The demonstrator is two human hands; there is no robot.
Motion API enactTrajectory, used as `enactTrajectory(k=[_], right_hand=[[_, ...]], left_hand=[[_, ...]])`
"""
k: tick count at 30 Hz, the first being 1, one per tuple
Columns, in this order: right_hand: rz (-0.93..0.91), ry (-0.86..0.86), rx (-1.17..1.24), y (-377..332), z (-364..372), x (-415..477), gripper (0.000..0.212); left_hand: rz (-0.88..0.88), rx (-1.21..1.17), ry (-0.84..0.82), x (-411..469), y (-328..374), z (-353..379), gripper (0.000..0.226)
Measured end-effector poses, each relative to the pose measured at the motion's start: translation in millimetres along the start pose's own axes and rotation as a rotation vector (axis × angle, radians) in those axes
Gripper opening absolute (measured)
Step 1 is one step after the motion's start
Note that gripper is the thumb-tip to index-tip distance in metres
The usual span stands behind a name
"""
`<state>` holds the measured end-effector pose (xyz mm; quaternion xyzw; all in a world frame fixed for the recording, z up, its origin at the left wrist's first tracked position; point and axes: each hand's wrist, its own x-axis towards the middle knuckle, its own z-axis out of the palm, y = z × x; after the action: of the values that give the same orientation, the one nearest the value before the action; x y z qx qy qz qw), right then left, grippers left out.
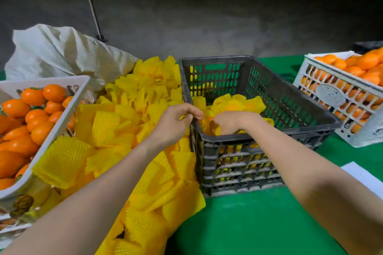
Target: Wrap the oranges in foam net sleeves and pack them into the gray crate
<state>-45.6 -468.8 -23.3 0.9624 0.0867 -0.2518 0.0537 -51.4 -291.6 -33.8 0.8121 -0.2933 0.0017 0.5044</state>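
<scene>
The gray crate stands at the centre of the green table, with several oranges wrapped in yellow foam net sleeves inside. My right hand reaches down into the crate, fingers curled round a sleeved orange of which only a bit of orange skin shows. My left hand hovers at the crate's left rim and pinches the yellow sleeve's edge between thumb and fingers. A heap of loose yellow foam sleeves lies left of the crate. Bare oranges fill a white tray at the far left.
A white crate full of oranges stands at the right on the green table. A white woven sack lies behind the sleeve heap. A white sheet of paper lies near my right forearm.
</scene>
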Motion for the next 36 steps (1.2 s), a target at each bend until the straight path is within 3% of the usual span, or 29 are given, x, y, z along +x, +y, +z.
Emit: enactTrajectory(k=[4,8,10,14,16,19,25,28,33,36], right_hand=[[-0.017,-0.065,-0.006,-5.5,1.3,1.4,0.047],[0.015,-0.067,0.012,-4.2,-7.0,-9.6,0.061],[0.025,0.101,-0.012,-8.2,-16.6,-18.6,0.065],[-0.068,0.798,0.236,-45.9,-32.4,-30.8,0.043],[-0.215,0.922,0.37,-79.4,-31.6,-28.7,0.031],[-0.363,0.789,0.386,-131.1,-13.2,-9.4,0.028],[-0.262,0.385,0.305,-184.8,31.8,47.5,0.04],[-0.244,0.421,0.477,-190.2,39.0,61.0,0.048],[-0.292,0.586,0.961,-190.8,16.7,53.3,0.041],[-0.4,0.571,1.17,-193.7,1.7,39.8,0.042]], left_hand=[[-0.01,-0.041,-0.008,-3.2,0.5,-2.5,0.028],[-0.035,-0.099,0.096,-7.7,0.6,-17.0,0.026],[-0.087,-0.155,0.157,-9.6,-2.0,-30.8,0.026],[-0.196,-0.253,0.262,-16.2,-13.0,-62.9,0.022],[-0.24,-0.279,0.31,-22.1,-21.6,-75.9,0.022],[-0.298,-0.273,0.353,-34.1,-35.7,-90.3,0.022],[-0.423,-0.195,0.439,-69.6,-61.7,-122.4,0.02],[-0.489,-0.162,0.39,-91.2,-70.3,-137.8,0.013],[-0.553,-0.18,0.131,-116.5,-71.4,-147.1,0.058],[-0.494,-0.298,0.174,-118.8,-66.5,-149.1,0.039]])
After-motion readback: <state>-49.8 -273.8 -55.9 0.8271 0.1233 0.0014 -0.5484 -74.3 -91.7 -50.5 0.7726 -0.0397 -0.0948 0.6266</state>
